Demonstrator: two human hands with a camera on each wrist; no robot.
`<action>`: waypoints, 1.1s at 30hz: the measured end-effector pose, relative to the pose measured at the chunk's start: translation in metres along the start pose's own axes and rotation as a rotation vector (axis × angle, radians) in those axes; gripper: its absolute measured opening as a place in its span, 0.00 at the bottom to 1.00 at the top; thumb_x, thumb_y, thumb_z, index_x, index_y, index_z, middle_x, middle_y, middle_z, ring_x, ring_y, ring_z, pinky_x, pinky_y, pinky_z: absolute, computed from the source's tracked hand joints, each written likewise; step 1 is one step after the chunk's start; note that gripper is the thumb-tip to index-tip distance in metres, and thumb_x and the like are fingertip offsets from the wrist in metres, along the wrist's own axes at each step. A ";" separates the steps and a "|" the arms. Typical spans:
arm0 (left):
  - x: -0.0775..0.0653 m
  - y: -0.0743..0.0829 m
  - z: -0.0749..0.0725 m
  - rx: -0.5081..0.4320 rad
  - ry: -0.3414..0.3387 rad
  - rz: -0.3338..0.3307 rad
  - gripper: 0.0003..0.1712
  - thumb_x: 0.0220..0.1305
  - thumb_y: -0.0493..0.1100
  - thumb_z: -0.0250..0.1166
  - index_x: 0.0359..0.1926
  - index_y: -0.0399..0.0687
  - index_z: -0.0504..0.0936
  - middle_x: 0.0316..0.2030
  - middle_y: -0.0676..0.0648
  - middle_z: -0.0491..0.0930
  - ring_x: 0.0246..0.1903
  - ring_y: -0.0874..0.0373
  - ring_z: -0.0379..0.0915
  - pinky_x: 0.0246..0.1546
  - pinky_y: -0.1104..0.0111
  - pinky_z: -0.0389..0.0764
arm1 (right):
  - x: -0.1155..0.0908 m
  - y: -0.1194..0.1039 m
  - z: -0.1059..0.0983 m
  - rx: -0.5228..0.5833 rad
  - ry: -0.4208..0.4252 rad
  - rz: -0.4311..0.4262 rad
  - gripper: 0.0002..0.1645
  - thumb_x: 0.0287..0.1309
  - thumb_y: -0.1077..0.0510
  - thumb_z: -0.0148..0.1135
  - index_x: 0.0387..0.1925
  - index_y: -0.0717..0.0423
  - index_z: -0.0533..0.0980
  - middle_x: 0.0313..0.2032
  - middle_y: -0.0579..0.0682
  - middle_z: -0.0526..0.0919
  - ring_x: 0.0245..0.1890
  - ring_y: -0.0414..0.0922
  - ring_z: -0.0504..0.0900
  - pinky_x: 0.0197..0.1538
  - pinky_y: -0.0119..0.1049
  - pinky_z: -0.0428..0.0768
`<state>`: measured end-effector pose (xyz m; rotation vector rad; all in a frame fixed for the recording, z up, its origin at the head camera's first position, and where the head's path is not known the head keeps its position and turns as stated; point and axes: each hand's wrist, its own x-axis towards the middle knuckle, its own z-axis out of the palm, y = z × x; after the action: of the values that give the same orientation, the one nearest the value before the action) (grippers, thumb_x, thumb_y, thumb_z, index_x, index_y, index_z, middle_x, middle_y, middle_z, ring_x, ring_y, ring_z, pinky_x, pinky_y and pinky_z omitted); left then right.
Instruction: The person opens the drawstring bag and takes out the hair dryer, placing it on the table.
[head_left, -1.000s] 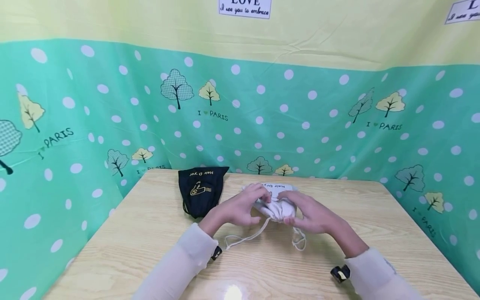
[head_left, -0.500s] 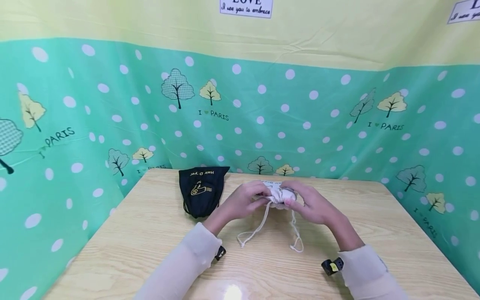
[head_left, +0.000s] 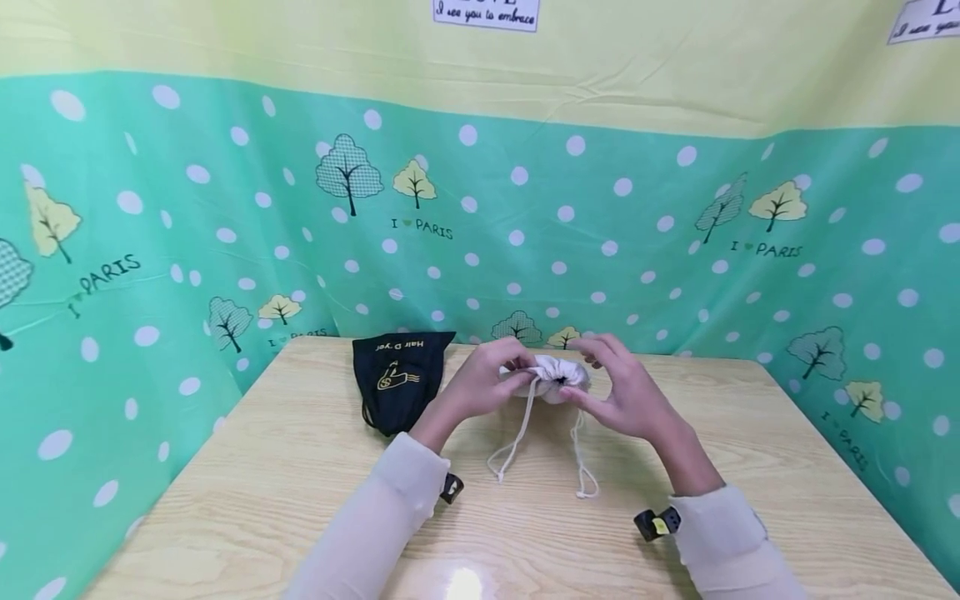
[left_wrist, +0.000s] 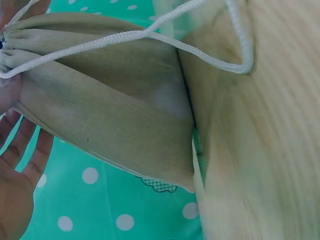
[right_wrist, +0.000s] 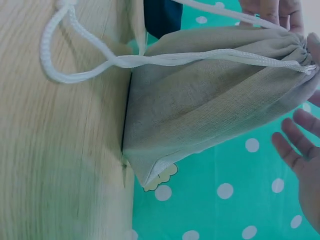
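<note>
A pale beige drawstring bag (head_left: 551, 379) stands upright on the table, its gathered mouth facing up toward the head camera. Two white cords (head_left: 517, 446) hang from its neck, their looped ends on the tabletop. My left hand (head_left: 480, 383) pinches the left side of the neck between thumb and fingers. On the other side my right hand (head_left: 633, 396) is spread around the mouth; its thumb is right at the front rim and its fingers stand apart behind. In the right wrist view the bag (right_wrist: 200, 100) is wide at its base, with right fingers (right_wrist: 295, 142) extended beside it.
A black drawstring bag (head_left: 401, 379) with gold "Hair Dryer" lettering lies at the back left of the wooden table (head_left: 300, 500). A green and yellow printed curtain (head_left: 465, 208) hangs behind and at both sides. Each wrist wears a small black device (head_left: 657, 523).
The beige bag has gone from lying back, print showing, to standing with its mouth up. Both hands have risen with it. The right fingers have spread away from the cloth.
</note>
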<state>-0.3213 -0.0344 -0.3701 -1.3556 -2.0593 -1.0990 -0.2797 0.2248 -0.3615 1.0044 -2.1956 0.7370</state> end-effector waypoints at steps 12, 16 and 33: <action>0.004 0.010 -0.008 0.064 0.012 -0.007 0.10 0.61 0.40 0.72 0.42 0.44 0.84 0.38 0.51 0.83 0.41 0.59 0.79 0.47 0.66 0.82 | 0.003 -0.002 0.010 0.000 0.188 -0.148 0.18 0.66 0.48 0.67 0.37 0.60 0.78 0.32 0.49 0.81 0.32 0.44 0.77 0.37 0.30 0.76; 0.007 0.017 -0.010 0.198 0.016 -0.011 0.11 0.62 0.49 0.72 0.41 0.47 0.86 0.38 0.53 0.84 0.42 0.60 0.77 0.47 0.68 0.77 | 0.005 -0.005 0.012 -0.020 0.199 -0.150 0.14 0.62 0.53 0.68 0.38 0.61 0.78 0.32 0.50 0.82 0.31 0.45 0.78 0.36 0.32 0.78; 0.008 0.031 -0.003 0.375 0.003 -0.076 0.13 0.61 0.52 0.74 0.38 0.49 0.87 0.35 0.53 0.84 0.37 0.60 0.76 0.38 0.69 0.78 | 0.005 -0.013 0.014 -0.100 0.200 -0.145 0.12 0.60 0.54 0.66 0.35 0.60 0.76 0.28 0.51 0.80 0.28 0.45 0.77 0.30 0.42 0.78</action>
<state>-0.2965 -0.0258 -0.3507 -1.0966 -2.1923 -0.6926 -0.2761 0.2058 -0.3644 0.9832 -1.9459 0.6257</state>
